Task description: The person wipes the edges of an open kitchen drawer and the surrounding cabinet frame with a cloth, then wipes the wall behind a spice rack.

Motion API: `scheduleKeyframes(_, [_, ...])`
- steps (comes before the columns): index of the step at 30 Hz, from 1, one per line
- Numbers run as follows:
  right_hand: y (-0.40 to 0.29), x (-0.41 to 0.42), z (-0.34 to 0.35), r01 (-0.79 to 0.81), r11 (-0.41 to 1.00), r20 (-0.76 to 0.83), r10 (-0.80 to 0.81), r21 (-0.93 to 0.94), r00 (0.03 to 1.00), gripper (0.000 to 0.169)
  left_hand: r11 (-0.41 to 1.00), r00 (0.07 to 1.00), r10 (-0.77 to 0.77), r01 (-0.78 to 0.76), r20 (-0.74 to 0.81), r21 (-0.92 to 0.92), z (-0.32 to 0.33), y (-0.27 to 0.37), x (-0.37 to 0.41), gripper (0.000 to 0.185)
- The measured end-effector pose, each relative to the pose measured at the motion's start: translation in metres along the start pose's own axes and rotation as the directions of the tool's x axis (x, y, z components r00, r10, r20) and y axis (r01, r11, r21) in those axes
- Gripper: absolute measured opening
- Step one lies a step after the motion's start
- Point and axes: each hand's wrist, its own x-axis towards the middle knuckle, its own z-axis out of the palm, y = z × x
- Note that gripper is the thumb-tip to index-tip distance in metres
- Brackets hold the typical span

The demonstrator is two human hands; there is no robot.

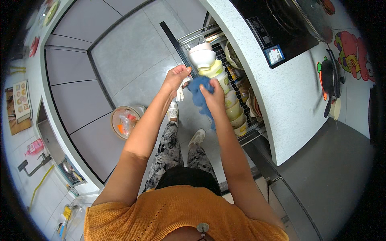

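My left hand (175, 79) has a crumpled white cloth or tissue (180, 92) in its curled fingers. Its thumb and fingertips are near the dark top edge of the drawer front (175, 42); whether they touch it I cannot tell. In my right hand (215, 99) is a bunched blue cloth (199, 93), its lower end hanging down. Just beyond the hands, the pulled-out wire drawer (218, 49) holds a white bowl (202, 57) turned upside down, a yellow-green bowl (212, 70) and several pale bowls (235, 113) in a row.
To the right, the speckled white countertop (253, 78) overhangs the drawer and bears a black cooktop (289, 36). A waste bin (113, 123) with bagged rubbish stands on the floor at left. Beyond it are grey cabinets (75, 64) and a sink (49, 132).
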Motion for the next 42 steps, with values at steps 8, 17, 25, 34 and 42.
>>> scheduleKeyframes(8, [-0.012, 0.000, 0.006, 0.021, 1.000, -0.043, -0.021, -0.002, 0.999, 0.027, 0.999, 0.999, 0.040, -0.040, 0.011, 0.012, 0.000, -0.002, 0.000, 0.018])
scheduleKeyframes(17, [0.041, -0.081, -0.060, -0.234, 0.972, -0.022, 0.234, -0.020, 0.972, 0.032, 0.995, 0.994, 0.084, -0.087, -0.065, -0.043, 0.005, -0.011, 0.001, 0.018])
scheduleKeyframes(25, [0.033, -0.079, -0.060, -0.244, 0.969, 0.028, 0.244, 0.023, 0.969, 0.029, 0.999, 0.999, -0.035, 0.035, -0.002, -0.030, 0.021, -0.055, -0.050, 0.017])
scheduleKeyframes(34, [0.017, -0.064, -0.036, 0.178, 0.952, -0.082, -0.204, -0.250, 0.976, 0.035, 0.999, 0.999, -0.038, 0.038, 0.006, 0.021, 0.030, -0.071, -0.059, 0.015])
scheduleKeyframes(42, [0.079, -0.196, -0.123, 0.229, 0.697, 0.066, -0.252, -0.679, 0.965, 0.044, 0.998, 0.999, -0.003, 0.006, -0.048, 0.059, 0.038, -0.075, -0.062, 0.022])
